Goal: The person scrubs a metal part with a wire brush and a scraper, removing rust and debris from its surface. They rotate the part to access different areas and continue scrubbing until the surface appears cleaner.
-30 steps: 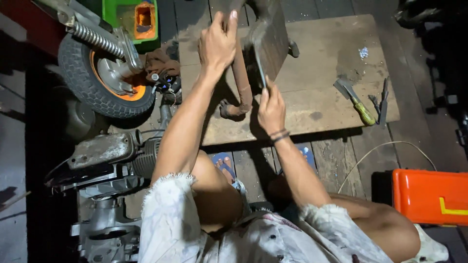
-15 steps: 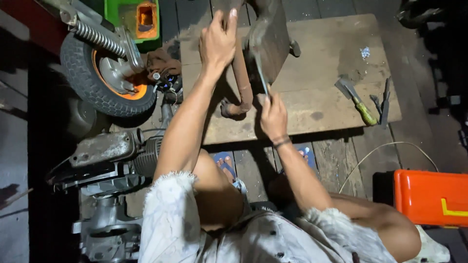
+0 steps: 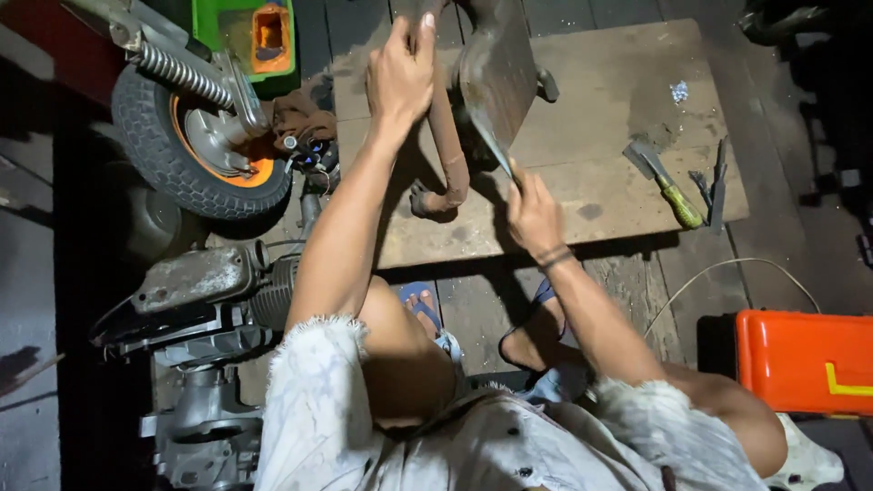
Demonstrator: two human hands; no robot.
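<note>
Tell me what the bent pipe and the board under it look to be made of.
Bent pipe: looks like steel, its surface dull reddish-brown, probably rust. The left hand grips its upper part. Board: apparently plywood or similar wood sheet, pale tan, unpainted, with dark stains and scuffs.

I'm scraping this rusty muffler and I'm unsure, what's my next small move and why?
Probably draw the right hand and its thin metal blade along the dark rusty muffler body again: the blade tip sits on its edge, and the left hand steadies the brown pipe.
</note>
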